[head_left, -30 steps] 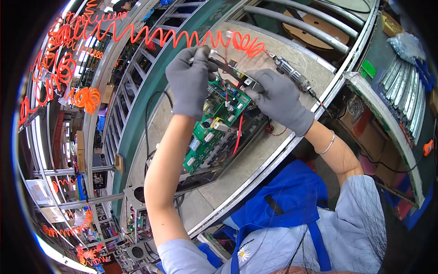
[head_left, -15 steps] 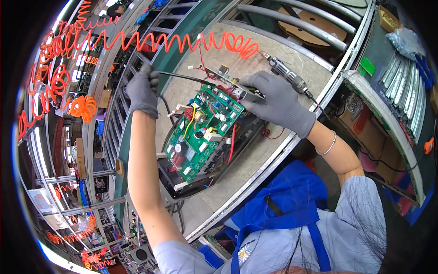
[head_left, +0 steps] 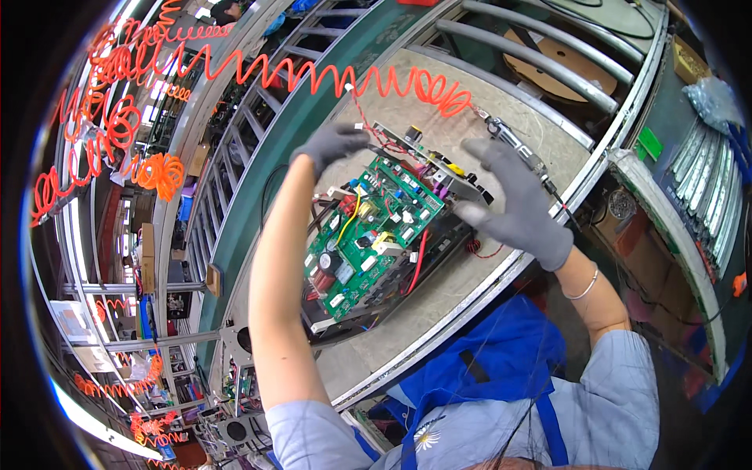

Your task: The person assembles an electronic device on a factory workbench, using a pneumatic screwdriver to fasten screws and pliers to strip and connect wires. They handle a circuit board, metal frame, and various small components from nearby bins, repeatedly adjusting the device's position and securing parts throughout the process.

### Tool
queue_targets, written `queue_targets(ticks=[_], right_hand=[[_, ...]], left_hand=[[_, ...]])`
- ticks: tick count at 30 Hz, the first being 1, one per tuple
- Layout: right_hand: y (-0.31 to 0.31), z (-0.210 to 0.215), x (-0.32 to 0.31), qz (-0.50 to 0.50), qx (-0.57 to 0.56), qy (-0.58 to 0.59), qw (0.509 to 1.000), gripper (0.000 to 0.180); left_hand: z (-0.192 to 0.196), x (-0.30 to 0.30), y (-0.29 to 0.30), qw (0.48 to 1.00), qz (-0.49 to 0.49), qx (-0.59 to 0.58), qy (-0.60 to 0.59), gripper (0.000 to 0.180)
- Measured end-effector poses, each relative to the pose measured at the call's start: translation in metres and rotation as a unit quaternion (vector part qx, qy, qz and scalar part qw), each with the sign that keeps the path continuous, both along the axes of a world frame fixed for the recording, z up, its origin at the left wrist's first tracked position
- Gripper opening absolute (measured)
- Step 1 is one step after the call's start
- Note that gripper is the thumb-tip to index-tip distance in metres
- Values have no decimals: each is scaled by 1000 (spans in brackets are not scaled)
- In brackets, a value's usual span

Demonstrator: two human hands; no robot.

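A green circuit board (head_left: 352, 270), crowded with components and crossed by a yellow wire, sits tilted in a dark chassis (head_left: 427, 270) on the bench. Along its far edge stands a narrow metal panel (head_left: 462, 185) with yellow, purple and black parts and thin red wires. My left hand (head_left: 333, 147), grey-gloved, reaches to the panel's left end with fingers stretched out; whether they touch it is unclear. My right hand (head_left: 517, 207), also gloved, hovers beside the panel's right end, thumb and fingers spread, holding nothing.
A power screwdriver (head_left: 513, 145) lies beyond my right hand, joined to a red coiled hose (head_left: 313, 81). Metal rollers (head_left: 525, 63) lie at the far side and a green conveyor strip (head_left: 251, 192) to the left. Metal strips (head_left: 701, 184) are stacked at right.
My left hand has let go of the black cable it held out to the left and moved right to the panel. My right hand has released the panel and spread its fingers.
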State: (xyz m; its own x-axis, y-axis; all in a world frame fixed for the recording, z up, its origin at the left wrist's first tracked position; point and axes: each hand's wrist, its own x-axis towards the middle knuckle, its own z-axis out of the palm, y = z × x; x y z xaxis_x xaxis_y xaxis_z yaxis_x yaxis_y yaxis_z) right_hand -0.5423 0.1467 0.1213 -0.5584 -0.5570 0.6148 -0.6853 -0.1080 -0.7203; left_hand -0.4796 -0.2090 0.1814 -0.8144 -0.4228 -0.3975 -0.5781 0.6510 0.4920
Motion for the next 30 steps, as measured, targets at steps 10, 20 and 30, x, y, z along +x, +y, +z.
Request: queue_targets(ticks=[10,20,30], right_hand=[[-104,70,-68,118,193,171,959,56],[-151,116,-41,217,455,300,810,28],[-141,64,-45,166,212,117,956,28]], left_hand=[[78,37,70,902,-230,-337,144,62],[59,58,63,838,-223,-470,163,19],[131,99,152,789,-302,-501,185,14]])
